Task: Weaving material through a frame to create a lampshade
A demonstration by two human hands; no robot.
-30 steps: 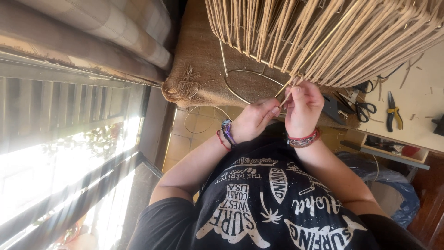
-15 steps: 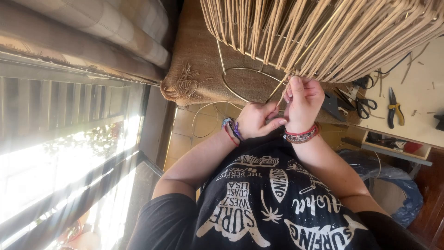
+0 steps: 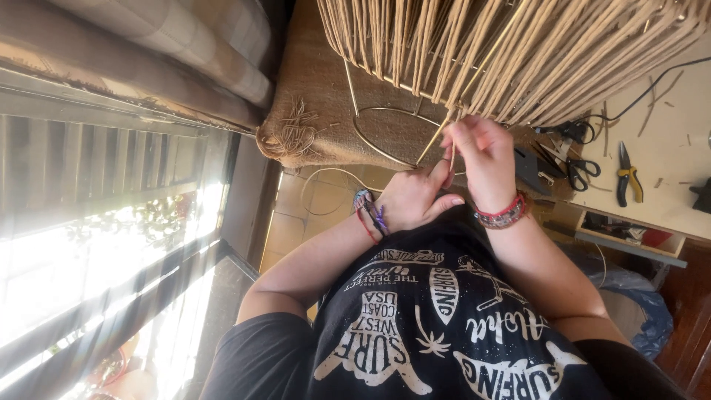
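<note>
Over burlap, strand [image 3: 437, 137] diagonal, upward-right.

The person wore a black short-sleeved T-shirt [image 3: 437, 326] printed with white lettering and surf motifs. The left wrist carried thin red, blue and purple cord bracelets [image 3: 370, 213]; the right wrist bore a stack of red beaded bracelets [image 3: 503, 213].

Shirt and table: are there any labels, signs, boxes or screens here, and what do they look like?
Shirt print: on the black T-shirt below the hands, white lettering and small white drawings, seen upside down.
Box: shallow open wooden box at the right table edge, long and rectangular, with small red and dark bits inside.
No signs, screens or sealed packages show.
</note>
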